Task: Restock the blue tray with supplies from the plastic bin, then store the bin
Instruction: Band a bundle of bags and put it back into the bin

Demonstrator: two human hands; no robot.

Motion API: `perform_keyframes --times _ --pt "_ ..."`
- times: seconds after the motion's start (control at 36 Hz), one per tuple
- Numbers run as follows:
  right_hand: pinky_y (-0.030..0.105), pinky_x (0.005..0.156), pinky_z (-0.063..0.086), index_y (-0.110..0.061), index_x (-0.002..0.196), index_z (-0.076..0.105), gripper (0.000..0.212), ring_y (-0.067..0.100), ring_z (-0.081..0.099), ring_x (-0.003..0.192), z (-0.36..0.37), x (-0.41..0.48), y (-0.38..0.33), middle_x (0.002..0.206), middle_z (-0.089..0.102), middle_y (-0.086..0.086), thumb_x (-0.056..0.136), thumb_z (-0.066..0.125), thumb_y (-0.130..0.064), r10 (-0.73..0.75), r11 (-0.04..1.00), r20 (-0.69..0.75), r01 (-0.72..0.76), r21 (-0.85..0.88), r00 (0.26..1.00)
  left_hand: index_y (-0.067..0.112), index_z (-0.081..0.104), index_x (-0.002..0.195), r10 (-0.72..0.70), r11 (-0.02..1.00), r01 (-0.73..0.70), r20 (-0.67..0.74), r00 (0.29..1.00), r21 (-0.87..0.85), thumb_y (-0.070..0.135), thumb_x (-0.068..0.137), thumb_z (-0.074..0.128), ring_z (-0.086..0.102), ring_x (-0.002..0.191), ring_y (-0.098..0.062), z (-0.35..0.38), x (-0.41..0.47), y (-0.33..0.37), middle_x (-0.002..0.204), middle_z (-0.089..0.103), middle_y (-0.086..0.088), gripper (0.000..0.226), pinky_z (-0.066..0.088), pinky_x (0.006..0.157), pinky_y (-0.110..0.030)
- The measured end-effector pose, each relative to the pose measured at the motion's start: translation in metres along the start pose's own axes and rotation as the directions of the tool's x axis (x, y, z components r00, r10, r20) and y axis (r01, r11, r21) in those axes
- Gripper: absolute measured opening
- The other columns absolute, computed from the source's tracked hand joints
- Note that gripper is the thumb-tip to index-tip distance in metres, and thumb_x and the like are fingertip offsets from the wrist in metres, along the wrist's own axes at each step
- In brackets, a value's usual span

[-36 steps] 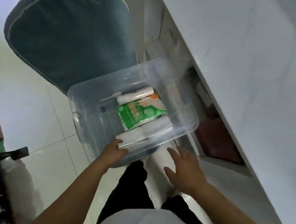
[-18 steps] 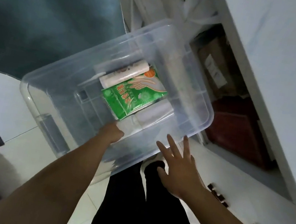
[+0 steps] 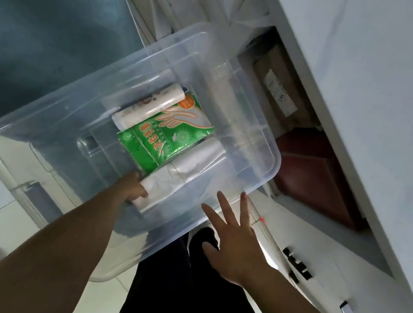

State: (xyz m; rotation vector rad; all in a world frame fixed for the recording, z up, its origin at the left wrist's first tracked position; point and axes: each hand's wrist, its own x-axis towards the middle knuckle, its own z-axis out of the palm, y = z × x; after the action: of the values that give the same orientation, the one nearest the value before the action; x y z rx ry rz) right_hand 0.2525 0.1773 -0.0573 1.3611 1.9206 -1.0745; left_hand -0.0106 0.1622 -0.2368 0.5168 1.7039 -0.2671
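Clear bin [image 3: 52, 115], holding one green packet [image 3: 160, 135] and two white rolls: one [image 3: 148, 109] at eleven, other [image 3: 183, 174] at five. Left hand [image 3: 129, 190] gripping near rim; right hand [image 3: 233, 239] open, fingers spread.

- plastic bin [image 3: 249, 103] sits left of the counter [image 3: 371, 101], in front of the chair [image 3: 45, 22].
- in the bin: packet [image 3: 159, 140] at centre, one roll [image 3: 148, 109] across its far-left edge, another roll [image 3: 184, 171] along its near-right edge.
- left hand [image 3: 129, 190] at the bin's near wall; right hand [image 3: 232, 241] just right of it.
- boxes [image 3: 312, 178] lie under the counter.
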Motion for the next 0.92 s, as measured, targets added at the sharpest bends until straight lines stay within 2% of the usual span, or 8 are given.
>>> perform_keyframes --times 0.28,0.39,0.44,0.5,0.64,0.72,0.83,0.92 --pt "0.05 0.11 0.039 -0.041 0.153 0.021 0.073 0.024 -0.035 0.144 -0.017 -0.002 -0.003 0.165 -0.006 -0.015 0.088 0.054 -0.042 0.021 1.0 0.093 -0.023 0.019 0.995 0.001 0.064 0.122 0.109 0.986 -0.088 0.153 0.982 -0.141 -0.006 0.078 0.074 0.068 0.099 -0.042 -0.02 -0.061 0.018 0.113 0.068 -0.025 0.046 0.057 0.086 -0.059" --pt "0.038 0.118 0.026 -0.034 0.15 0.033 0.062 0.017 0.01 0.152 -0.042 -0.006 -0.007 0.164 0.015 -0.009 0.092 0.056 -0.04 0.086 0.989 0.095 -0.096 0.108 0.992 -0.005 0.065 0.117 0.147 0.948 -0.086 0.181 0.973 -0.305 -0.006 0.084 0.069 0.064 0.052 -0.02 -0.03 -0.116 0.034 0.07 0.069 -0.011 0.033 0.053 0.042 -0.024" --pt "0.027 0.111 0.031 -0.029 0.146 0.042 0.056 0.015 0.036 0.142 -0.054 -0.011 -0.012 0.158 0.035 -0.004 0.093 0.058 -0.036 0.141 0.964 0.083 -0.156 0.214 0.987 -0.009 0.063 0.116 0.184 0.908 -0.098 0.178 0.967 -0.407 -0.005 0.088 0.065 0.062 0.041 -0.014 -0.033 -0.145 0.04 0.056 0.067 -0.007 0.028 0.046 0.035 -0.019" --pt "0.024 0.105 0.037 -0.021 0.138 0.053 0.048 0.015 0.051 0.129 -0.064 -0.018 -0.017 0.145 0.052 0.003 0.092 0.062 -0.03 0.165 0.915 0.072 -0.18 0.362 0.984 -0.004 0.065 0.114 0.22 0.867 -0.123 0.149 0.964 -0.483 -0.003 0.09 0.063 0.066 0.051 -0.016 -0.035 -0.173 0.044 0.066 0.069 -0.01 0.025 0.053 0.039 -0.024" --pt "0.023 0.083 0.044 -0.015 0.121 0.066 0.033 0.015 0.058 0.105 -0.085 -0.042 -0.023 0.12 0.063 0.004 0.089 0.069 -0.024 0.203 0.71 -0.008 -0.142 0.69 0.979 0.009 0.07 0.103 0.298 0.741 -0.184 0.072 0.952 -0.646 -0.005 0.09 0.061 0.068 0.064 -0.021 -0.036 -0.233 0.046 0.073 0.074 -0.007 0.021 0.06 0.051 -0.029" --pt "0.03 0.075 0.049 -0.027 0.11 0.067 0.027 0.016 0.061 0.094 -0.094 -0.055 -0.028 0.109 0.064 -0.002 0.085 0.071 -0.038 0.212 0.492 0.156 -0.243 0.836 0.965 0.01 0.072 0.105 0.348 0.687 -0.228 0.036 0.937 -0.69 -0.003 0.089 0.062 0.07 0.062 -0.019 -0.039 -0.262 0.042 0.078 0.075 -0.008 0.022 0.057 0.052 -0.027" --pt "0.049 0.085 0.056 -0.02 0.119 0.06 0.052 0.03 0.064 0.108 -0.113 -0.071 -0.04 0.123 0.062 0.006 0.08 0.073 -0.051 0.013 0.225 0.286 -0.281 0.933 0.958 0.007 0.071 0.109 0.431 0.595 -0.33 -0.055 0.901 -0.733 -0.003 0.088 0.063 0.071 0.069 -0.02 -0.058 -0.31 0.044 0.09 0.075 -0.012 0.025 0.058 0.055 -0.028" --pt "0.049 0.079 0.058 -0.005 0.121 0.058 0.066 0.033 0.069 0.099 -0.132 -0.08 -0.061 0.119 0.064 0.015 0.077 0.074 -0.051 -0.091 0.048 0.311 -0.308 0.95 0.946 0.007 0.073 0.108 0.518 0.579 -0.447 -0.116 0.848 -0.682 -0.003 0.087 0.062 0.072 0.076 -0.022 -0.079 -0.345 0.05 0.098 0.076 -0.015 0.026 0.06 0.06 -0.031"
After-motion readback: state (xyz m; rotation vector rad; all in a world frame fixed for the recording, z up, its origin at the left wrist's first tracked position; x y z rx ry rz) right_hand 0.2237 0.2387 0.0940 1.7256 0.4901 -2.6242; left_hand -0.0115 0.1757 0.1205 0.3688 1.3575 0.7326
